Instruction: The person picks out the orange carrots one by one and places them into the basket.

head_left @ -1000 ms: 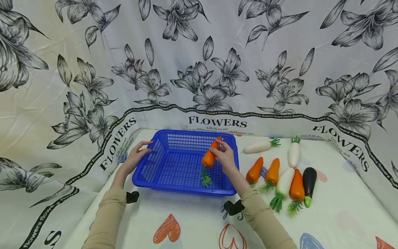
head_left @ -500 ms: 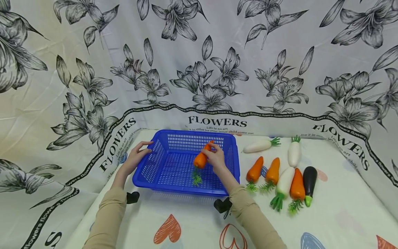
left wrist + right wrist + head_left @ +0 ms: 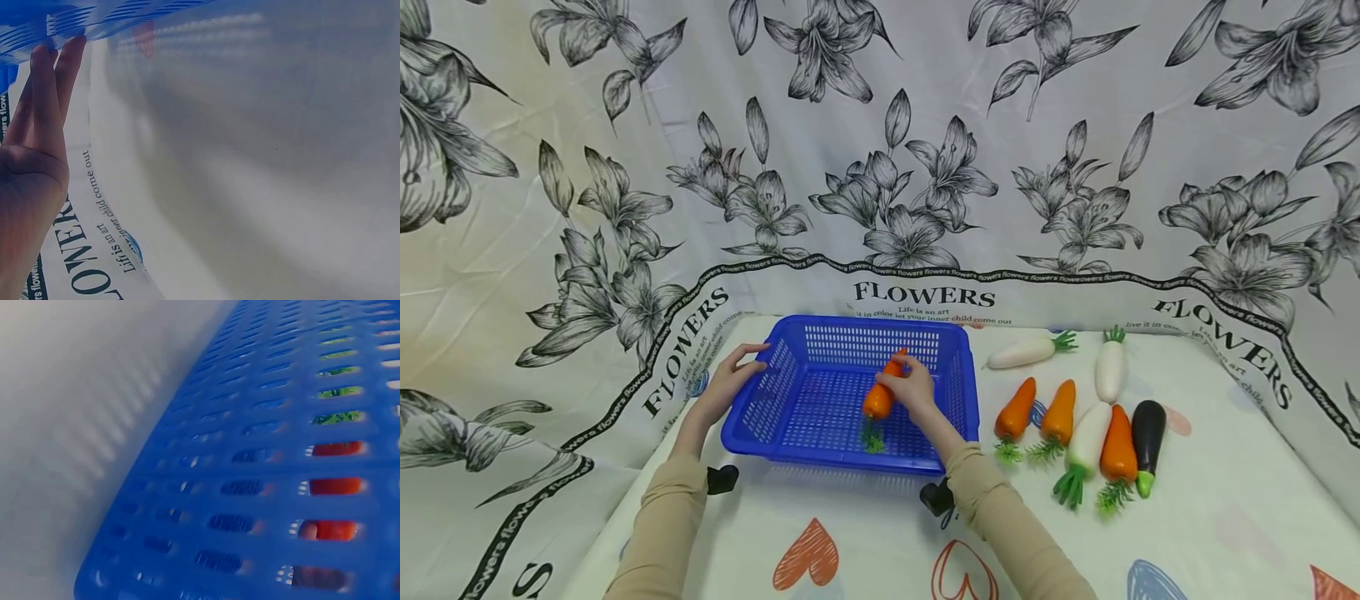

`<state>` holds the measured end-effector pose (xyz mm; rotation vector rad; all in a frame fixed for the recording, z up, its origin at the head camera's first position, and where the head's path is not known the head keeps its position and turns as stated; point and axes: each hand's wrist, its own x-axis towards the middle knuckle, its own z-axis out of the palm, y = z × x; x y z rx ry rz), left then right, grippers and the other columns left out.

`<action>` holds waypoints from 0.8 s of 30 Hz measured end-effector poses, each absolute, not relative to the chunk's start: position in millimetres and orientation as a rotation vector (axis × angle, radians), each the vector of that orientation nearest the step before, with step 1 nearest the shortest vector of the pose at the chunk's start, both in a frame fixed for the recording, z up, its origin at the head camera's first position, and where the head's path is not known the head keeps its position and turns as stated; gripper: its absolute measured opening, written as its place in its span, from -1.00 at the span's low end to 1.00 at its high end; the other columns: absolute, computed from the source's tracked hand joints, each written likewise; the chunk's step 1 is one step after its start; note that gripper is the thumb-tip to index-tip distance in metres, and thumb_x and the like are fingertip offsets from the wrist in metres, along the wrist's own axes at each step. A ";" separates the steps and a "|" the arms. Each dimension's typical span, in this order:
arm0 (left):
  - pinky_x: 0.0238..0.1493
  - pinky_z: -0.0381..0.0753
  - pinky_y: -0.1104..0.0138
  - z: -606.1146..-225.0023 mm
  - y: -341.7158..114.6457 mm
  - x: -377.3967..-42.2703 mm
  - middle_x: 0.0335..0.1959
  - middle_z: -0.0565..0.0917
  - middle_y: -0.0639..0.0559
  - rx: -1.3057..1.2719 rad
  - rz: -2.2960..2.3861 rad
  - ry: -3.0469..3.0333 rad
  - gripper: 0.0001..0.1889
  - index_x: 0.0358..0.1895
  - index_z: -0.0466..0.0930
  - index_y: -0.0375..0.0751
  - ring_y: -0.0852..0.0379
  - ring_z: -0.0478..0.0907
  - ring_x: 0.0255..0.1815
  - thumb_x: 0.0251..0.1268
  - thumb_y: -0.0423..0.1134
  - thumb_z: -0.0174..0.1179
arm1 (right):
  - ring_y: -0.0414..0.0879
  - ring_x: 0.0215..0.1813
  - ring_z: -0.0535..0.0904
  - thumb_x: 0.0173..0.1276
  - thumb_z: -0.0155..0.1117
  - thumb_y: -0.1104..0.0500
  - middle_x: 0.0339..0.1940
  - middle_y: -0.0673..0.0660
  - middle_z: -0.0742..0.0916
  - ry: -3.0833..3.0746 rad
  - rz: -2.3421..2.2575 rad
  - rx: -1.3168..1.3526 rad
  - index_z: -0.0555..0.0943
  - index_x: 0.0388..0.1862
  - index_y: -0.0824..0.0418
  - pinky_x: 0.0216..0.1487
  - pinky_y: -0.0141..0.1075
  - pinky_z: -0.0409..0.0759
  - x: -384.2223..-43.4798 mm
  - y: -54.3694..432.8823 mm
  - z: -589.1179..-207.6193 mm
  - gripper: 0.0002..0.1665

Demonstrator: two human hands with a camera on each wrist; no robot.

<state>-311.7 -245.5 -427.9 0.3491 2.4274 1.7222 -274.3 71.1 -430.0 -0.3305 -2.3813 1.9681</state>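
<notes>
A blue plastic basket [image 3: 820, 461] with slotted walls stands on the table. My left hand [image 3: 727, 382] holds its left rim; in the left wrist view, the fingers [image 3: 45, 94] reach up fairly straight against the basket's outer side. Inside the basket, on the right, my right hand [image 3: 913, 387] pinches an orange carrot [image 3: 877, 402]. The carrot slants, with its green leaves pointing toward me, low over or touching the basket floor; I cannot tell which. Through the slots in the right wrist view, bits of the orange carrot [image 3: 337, 486] and a fingertip show.
Right of the basket lie a white radish [image 3: 1021, 353], another radish [image 3: 1109, 372], a third radish [image 3: 1088, 437], carrots [image 3: 1015, 408] [image 3: 1057, 412] [image 3: 1117, 446] and a dark eggplant [image 3: 1147, 437]. A flower-printed curtain [image 3: 925, 208] hangs behind the table.
My right hand has moved left and slightly toward me with the carrot, lowering it into the basket. The left hand stays on the rim.
</notes>
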 end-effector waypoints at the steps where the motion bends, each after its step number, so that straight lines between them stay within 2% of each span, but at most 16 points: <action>1: -0.20 0.59 0.33 -428.5 -245.5 -311.4 0.28 0.36 -0.35 0.344 1.721 2.435 -0.49 0.39 0.22 -0.16 0.18 0.59 -0.12 0.46 -0.09 -0.03 | 0.22 0.06 0.58 0.13 0.39 0.24 0.11 0.37 0.58 -2.419 1.908 -0.319 0.51 0.19 0.29 -0.12 -0.12 0.65 -273.1 70.6 -430.4 -0.40; 11: -0.18 0.59 0.35 -439.0 -248.5 -319.1 0.33 0.31 -0.26 0.330 1.699 2.458 -0.51 0.38 0.25 -0.06 0.28 0.57 -0.13 0.45 -0.05 -0.03 | 0.14 -0.06 0.58 0.06 0.46 0.18 -0.05 0.32 0.66 -2.718 1.384 -0.238 0.58 0.09 0.28 -0.16 -0.14 0.63 -268.6 69.2 -433.5 -0.43; 20: -0.19 0.59 0.35 -440.9 -248.5 -320.3 0.33 0.32 -0.27 0.335 1.702 2.461 -0.50 0.38 0.24 -0.07 0.29 0.57 -0.14 0.45 -0.04 -0.03 | 0.12 -0.06 0.51 0.11 0.42 0.14 -0.05 0.31 0.65 -2.886 1.328 -0.178 0.56 0.14 0.28 -0.16 -0.15 0.58 -266.9 69.0 -436.9 -0.42; 24: -0.19 0.58 0.36 -440.6 -248.8 -320.8 0.33 0.31 -0.26 0.319 1.699 2.465 -0.50 0.38 0.24 -0.06 0.30 0.57 -0.14 0.45 -0.03 -0.03 | 0.11 -0.07 0.54 0.09 0.43 0.14 -0.04 0.30 0.66 -2.906 1.339 -0.132 0.54 0.14 0.29 -0.14 -0.17 0.57 -267.8 68.6 -436.0 -0.39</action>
